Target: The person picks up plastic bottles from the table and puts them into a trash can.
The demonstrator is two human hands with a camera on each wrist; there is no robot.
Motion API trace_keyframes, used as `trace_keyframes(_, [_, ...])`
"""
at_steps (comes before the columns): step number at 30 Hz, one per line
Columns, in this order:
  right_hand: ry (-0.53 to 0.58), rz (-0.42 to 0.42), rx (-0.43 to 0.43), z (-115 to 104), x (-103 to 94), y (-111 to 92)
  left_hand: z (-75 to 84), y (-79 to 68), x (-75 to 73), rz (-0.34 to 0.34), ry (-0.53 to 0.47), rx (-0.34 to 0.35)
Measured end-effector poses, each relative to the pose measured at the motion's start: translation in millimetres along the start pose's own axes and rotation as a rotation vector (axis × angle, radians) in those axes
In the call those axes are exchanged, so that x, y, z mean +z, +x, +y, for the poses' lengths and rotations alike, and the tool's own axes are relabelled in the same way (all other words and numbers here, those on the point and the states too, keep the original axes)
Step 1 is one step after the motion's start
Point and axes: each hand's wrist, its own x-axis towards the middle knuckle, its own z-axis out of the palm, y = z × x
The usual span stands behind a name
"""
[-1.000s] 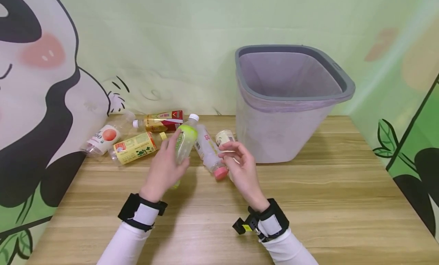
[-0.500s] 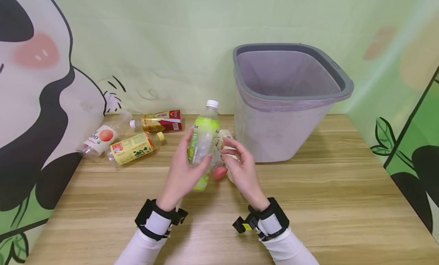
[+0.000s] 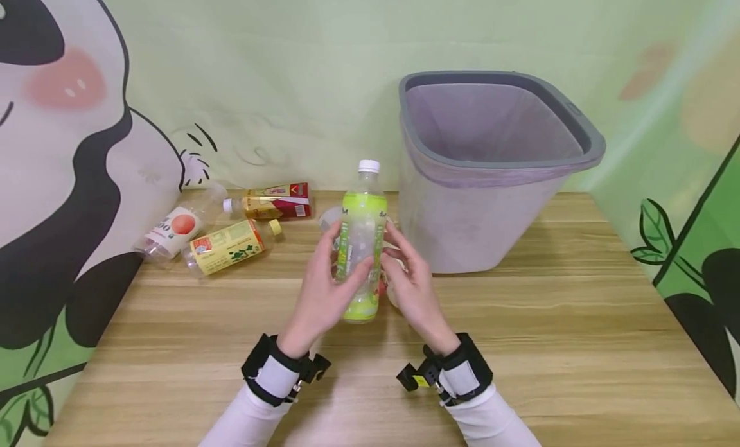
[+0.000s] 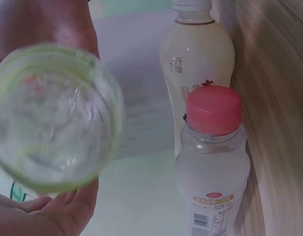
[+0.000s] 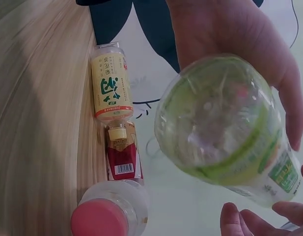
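Observation:
A clear plastic bottle (image 3: pixel 363 241) with a green label and white cap stands nearly upright before me, above the wooden table. My left hand (image 3: pixel 324 293) grips its left side, thumb across the front. My right hand (image 3: pixel 413 286) meets its right side, with thumb and curved fingertips at the edge of the label. Both wrist views look at the base of this drink bottle (image 4: pixel 55 118). Behind it, mostly hidden in the head view, are a bottle with a pink cap (image 4: pixel 213 109) and a pale, cream-coloured bottle (image 4: pixel 198 54).
At the left lie a peach-label bottle (image 3: pixel 179 228), a yellow-label bottle (image 3: pixel 228 249) and a red-and-gold bottle (image 3: pixel 277 201). A tall bin (image 3: pixel 462 222) with a grey rim stands at the back right, against a printed green backdrop (image 3: pixel 289 100).
My left hand has lifted the green-label bottle and brought it rightward and more upright, up against my right hand. The right hand has stayed nearly in place.

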Motion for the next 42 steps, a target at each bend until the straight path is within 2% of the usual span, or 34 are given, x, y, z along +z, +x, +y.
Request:
trace_keyframes(7, [0.024, -0.055, -0.019, 0.8, -4.5, -1.5, 28.0, -9.9, -4.5, -0.039, -0.067, 0.083])
trace_keyframes(17, [0.120, -0.105, -0.091, 1.8, -10.5, 0.7, 2.4, -7.5, 2.3, -0.035, -0.076, 0.178])
trace_keyframes(22, [0.112, -0.129, -0.070, 3.3, -13.4, 0.5, 3.1, -7.2, 1.1, -0.028, -0.070, 0.192])
trace_keyframes(30, [0.016, -0.178, -0.012, 3.8, -18.0, 0.3, 5.6, -7.9, -3.1, -0.025, -0.031, 0.176])
trace_keyframes(42, [-0.038, -0.256, -0.077, 2.1, -22.2, 3.0, 3.2, -4.4, -11.7, -0.027, 0.043, 0.184])
